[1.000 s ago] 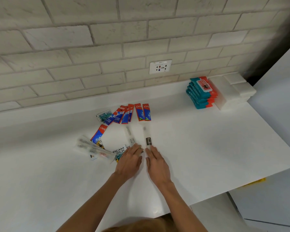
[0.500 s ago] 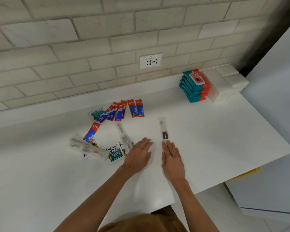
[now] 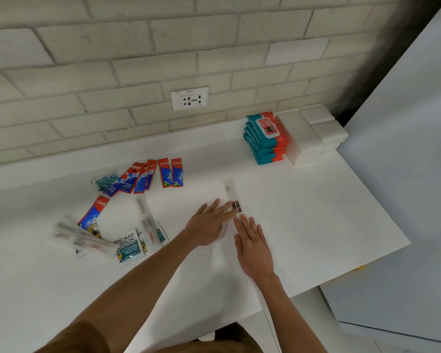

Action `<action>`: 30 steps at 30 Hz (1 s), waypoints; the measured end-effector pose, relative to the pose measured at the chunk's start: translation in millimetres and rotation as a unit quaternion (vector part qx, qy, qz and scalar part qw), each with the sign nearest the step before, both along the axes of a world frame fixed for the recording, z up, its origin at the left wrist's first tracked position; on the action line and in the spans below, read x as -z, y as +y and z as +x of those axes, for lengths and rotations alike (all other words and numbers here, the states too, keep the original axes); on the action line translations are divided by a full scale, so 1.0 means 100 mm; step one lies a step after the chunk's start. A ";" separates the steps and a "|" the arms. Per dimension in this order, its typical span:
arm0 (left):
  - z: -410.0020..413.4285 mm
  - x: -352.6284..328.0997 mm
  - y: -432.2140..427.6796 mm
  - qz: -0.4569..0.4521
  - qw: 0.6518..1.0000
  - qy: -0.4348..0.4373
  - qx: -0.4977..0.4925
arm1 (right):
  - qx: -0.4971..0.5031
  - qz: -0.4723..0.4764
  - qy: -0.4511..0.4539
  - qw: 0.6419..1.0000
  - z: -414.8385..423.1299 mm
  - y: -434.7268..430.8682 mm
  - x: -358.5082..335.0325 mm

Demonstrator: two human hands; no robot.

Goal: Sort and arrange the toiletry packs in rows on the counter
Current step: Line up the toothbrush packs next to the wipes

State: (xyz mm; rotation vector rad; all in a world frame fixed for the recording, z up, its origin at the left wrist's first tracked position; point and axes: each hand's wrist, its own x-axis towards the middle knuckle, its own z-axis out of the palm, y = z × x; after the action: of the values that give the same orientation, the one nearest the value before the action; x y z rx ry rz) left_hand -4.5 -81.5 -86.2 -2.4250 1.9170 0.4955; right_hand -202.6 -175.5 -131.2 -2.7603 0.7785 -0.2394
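Barely begun: both hands [image 3: 206, 226] [image 3: 252, 244] flat, unclenched, squaring one clear pack [image 3: 231, 193] apart; sachets [image 3: 169, 171] half-rowed, heap [image 3: 87, 238] unsorted

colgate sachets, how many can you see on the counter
At least 6: two side by side, three fanned left of them, one lower left. Overlaps may hide more.

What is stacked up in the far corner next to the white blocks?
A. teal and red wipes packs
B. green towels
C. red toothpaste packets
A: the teal and red wipes packs sit piled against the white blocks near the wall, while the red toothpaste packets lie flat farther left on the counter.
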 end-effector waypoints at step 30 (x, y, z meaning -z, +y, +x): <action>0.72 -0.04 -1.61 0.032 0.974 0.065 -0.214 | -0.054 -0.030 0.041 0.997 0.91 -1.27 -0.04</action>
State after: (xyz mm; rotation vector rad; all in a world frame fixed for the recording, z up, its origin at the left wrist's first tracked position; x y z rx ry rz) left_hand 67.2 -242.0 -81.9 -2.8282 1.3787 0.7282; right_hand -111.2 -302.2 -127.2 -2.8731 0.6486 -0.1315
